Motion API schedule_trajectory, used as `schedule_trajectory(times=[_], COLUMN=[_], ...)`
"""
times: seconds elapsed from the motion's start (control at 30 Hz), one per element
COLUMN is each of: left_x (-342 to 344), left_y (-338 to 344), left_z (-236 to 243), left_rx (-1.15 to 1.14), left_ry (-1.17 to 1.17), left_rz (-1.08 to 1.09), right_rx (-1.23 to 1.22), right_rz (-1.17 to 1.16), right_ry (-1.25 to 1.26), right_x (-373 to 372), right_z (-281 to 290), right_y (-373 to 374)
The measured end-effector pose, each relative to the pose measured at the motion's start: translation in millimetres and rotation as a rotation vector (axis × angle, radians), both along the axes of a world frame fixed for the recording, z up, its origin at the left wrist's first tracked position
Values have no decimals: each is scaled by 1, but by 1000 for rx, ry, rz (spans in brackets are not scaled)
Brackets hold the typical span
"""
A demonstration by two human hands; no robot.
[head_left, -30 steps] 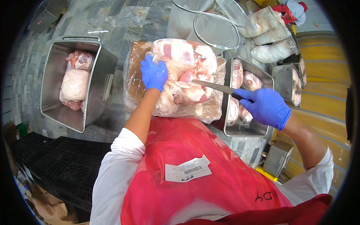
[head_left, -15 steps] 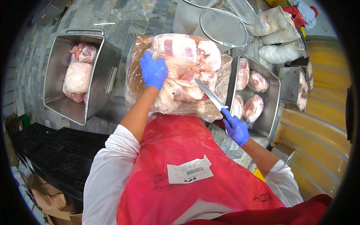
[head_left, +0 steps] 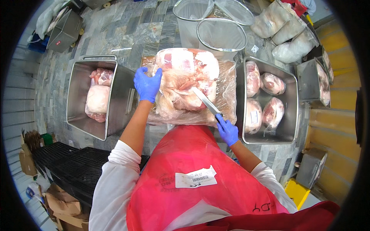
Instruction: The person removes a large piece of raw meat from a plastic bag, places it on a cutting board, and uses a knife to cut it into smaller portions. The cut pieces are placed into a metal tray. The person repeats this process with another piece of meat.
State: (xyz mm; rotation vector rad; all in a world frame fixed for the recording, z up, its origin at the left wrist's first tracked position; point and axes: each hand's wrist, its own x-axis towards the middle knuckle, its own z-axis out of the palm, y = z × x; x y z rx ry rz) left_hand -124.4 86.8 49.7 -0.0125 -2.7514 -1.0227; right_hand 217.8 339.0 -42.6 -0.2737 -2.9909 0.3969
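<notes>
Several large pieces of raw pale-pink meat (head_left: pixel 175 61) lie together on clear plastic wrap (head_left: pixel 227 86) over a brown board or carton, right in front of me. My left hand (head_left: pixel 147 84), in a blue glove, is at the left edge of the meat with thumb and fingers apart, holding nothing. Whether its thumb touches the meat I cannot tell. My right hand (head_left: pixel 228 131), also blue-gloved, is wrapped round the black handle of a knife (head_left: pixel 207 102). The blade slants up and left, its tip over the middle of the meat.
A metal tub (head_left: pixel 72 98) with meat stands at left, another metal tub (head_left: pixel 296 111) with wrapped meat pieces at right. Bag-lined hoops (head_left: pixel 221 38) stand beyond the board, full plastic bags (head_left: pixel 295 47) far right. Black pallets (head_left: pixel 73 165) lie at lower left.
My left hand has come off the top of the meat to its left edge, fingers opening. The knife stays in my right hand, its tip still at the meat. The whole view has shifted.
</notes>
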Motion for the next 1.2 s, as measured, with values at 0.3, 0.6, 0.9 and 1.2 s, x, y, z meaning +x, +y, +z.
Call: schedule_trajectory(times=[0.3,0.6,0.9,1.2], left_x=[10,9,-5,-14], left_y=[68,59,64,58], left_z=[9,-4,-18,-16], left_rx=[-509,-515,-430,-9], left_ry=[204,205,199,14], left_rz=[-798,-910,-988,-922], right_rx=[-98,-97,-108,-164], right_rz=[-24,-34,-37,-42], right_ry=[-18,116,76,-20], right_x=[-4,-4,-7,-7], right_z=[5,0,15,16], right_y=[-1,-14,-14,-9])
